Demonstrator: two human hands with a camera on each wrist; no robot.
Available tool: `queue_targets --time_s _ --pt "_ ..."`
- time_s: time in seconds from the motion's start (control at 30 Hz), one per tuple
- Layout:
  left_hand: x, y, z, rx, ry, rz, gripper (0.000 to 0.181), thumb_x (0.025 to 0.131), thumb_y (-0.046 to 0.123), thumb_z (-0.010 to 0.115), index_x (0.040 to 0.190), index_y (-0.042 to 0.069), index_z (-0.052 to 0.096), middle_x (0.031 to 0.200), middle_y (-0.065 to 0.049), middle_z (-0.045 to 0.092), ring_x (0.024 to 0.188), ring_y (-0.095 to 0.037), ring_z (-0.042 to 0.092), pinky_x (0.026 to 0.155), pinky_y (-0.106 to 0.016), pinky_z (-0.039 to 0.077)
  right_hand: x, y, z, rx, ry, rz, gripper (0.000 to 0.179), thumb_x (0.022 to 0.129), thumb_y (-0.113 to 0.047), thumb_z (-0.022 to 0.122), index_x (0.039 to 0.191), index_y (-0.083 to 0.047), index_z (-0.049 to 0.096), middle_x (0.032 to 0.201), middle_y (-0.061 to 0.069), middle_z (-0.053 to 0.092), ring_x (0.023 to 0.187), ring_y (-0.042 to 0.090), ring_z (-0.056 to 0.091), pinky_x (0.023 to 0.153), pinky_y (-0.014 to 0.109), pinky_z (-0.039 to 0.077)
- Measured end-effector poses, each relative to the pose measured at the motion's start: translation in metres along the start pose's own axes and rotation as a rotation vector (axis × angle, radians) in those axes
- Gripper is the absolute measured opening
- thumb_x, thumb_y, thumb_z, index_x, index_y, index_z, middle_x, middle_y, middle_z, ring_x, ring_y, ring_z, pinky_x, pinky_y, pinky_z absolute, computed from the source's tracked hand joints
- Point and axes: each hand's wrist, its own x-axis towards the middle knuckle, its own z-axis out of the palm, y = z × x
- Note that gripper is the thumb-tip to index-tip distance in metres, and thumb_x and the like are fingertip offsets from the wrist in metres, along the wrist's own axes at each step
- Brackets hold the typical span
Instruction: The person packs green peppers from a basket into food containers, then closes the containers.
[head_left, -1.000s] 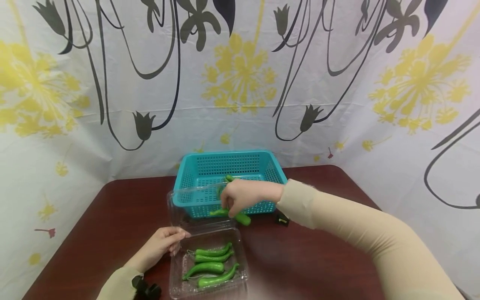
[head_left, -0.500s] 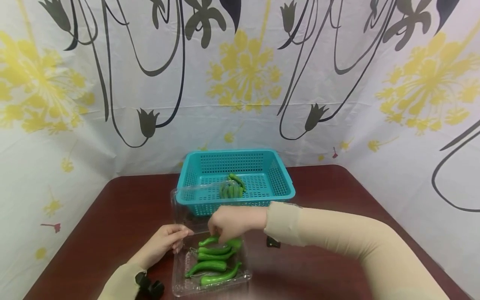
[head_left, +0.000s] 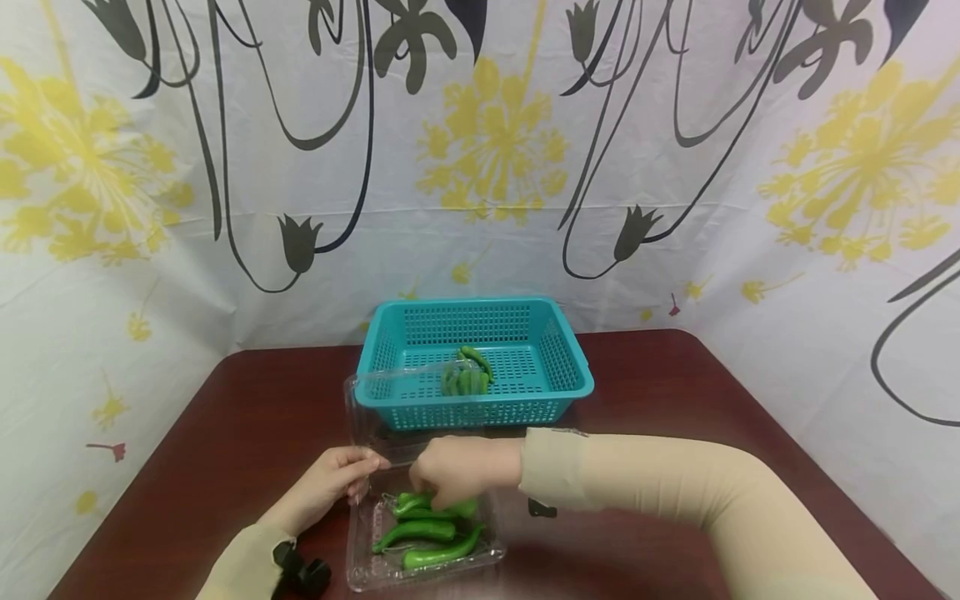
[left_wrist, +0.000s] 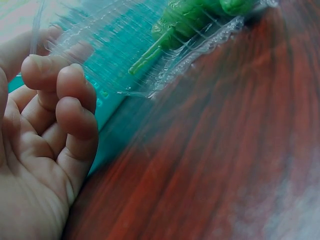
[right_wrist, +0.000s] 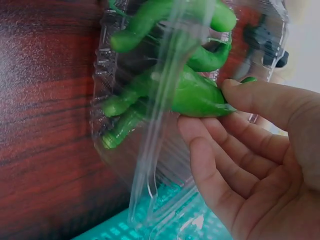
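Observation:
A clear plastic clamshell box [head_left: 362, 575] lies with its lid raised in front of the basket. Several green chili peppers [head_left: 423, 531] lie inside it. My left hand [head_left: 337, 483] pinches the box's edge near the hinge on the left; in the left wrist view the fingers of that hand [left_wrist: 55, 115] curl at the clear plastic. Over the far part of the box, my right hand [head_left: 453, 471] reaches down. In the right wrist view, that hand [right_wrist: 245, 150] pinches a green chili pepper [right_wrist: 197, 95] between thumb and fingers, against other peppers. Its fingertips are hidden in the head view.
Behind the box stands a turquoise basket [head_left: 525, 408] with several green peppers [head_left: 468, 379] in it. A small black object [head_left: 542, 508] sits by the right wrist, and a black device [head_left: 300, 571] is at the left wrist. Patterned cloth [head_left: 480, 250] hangs behind the dark red table [head_left: 645, 392].
My right hand has come from the basket's front edge down into the box, carrying a green chili pepper to the others there. The left hand has stayed at the box's edge.

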Motion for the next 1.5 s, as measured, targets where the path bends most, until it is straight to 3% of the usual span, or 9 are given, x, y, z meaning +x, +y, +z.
queue_targets --time_s 0.4,0.73,1.1,1.33,1.5 --pt "-0.002 -0.002 0.002 -0.016 -0.013 0.021 0.035 0.101 0.019 0.052 0.112 -0.012 0.063 0.058 0.006 0.046 0.055 -0.006 0.047 0.055 -0.025 0.046 0.005 -0.002 0.011 -0.026 0.007 -0.021 0.019 0.079 -0.010 0.073 0.070 -0.017 0.058 0.057 -0.013 0.046 0.048 -0.001 0.038 0.046 0.014 0.035" --pt "-0.001 0.001 0.002 -0.018 -0.016 0.026 0.032 0.101 0.018 0.052 0.111 -0.010 0.065 0.058 0.006 0.046 0.055 -0.006 0.047 0.055 -0.025 0.046 0.003 -0.002 0.009 -0.047 0.017 -0.030 0.006 0.079 -0.016 0.076 0.082 -0.015 0.070 0.065 -0.015 0.055 0.052 -0.004 0.047 0.052 0.011 0.040" --pt "0.000 0.000 0.001 -0.017 -0.025 0.015 0.030 0.102 0.019 0.052 0.111 -0.005 0.066 0.058 0.006 0.047 0.055 -0.006 0.047 0.056 -0.025 0.046 0.002 -0.005 0.010 -0.048 -0.001 -0.003 0.013 0.080 -0.020 0.077 0.090 -0.014 0.072 0.065 -0.016 0.057 0.050 -0.007 0.048 0.053 0.009 0.041" --pt "0.001 0.000 0.000 -0.007 -0.024 0.030 0.034 0.102 0.018 0.052 0.112 -0.011 0.064 0.058 0.006 0.047 0.055 -0.006 0.047 0.056 -0.024 0.046 -0.001 -0.002 0.007 -0.018 0.016 -0.031 0.020 0.081 -0.022 0.076 0.099 -0.014 0.074 0.075 -0.014 0.064 0.057 -0.008 0.051 0.058 0.008 0.042" --pt "0.000 0.001 0.000 -0.007 -0.026 0.018 0.034 0.102 0.019 0.052 0.112 -0.010 0.065 0.059 0.007 0.047 0.056 -0.006 0.048 0.057 -0.025 0.046 -0.015 0.004 -0.015 0.043 0.093 -0.073 0.022 0.084 -0.021 0.073 0.104 -0.009 0.072 0.092 -0.006 0.069 0.073 -0.006 0.056 0.067 0.008 0.043"
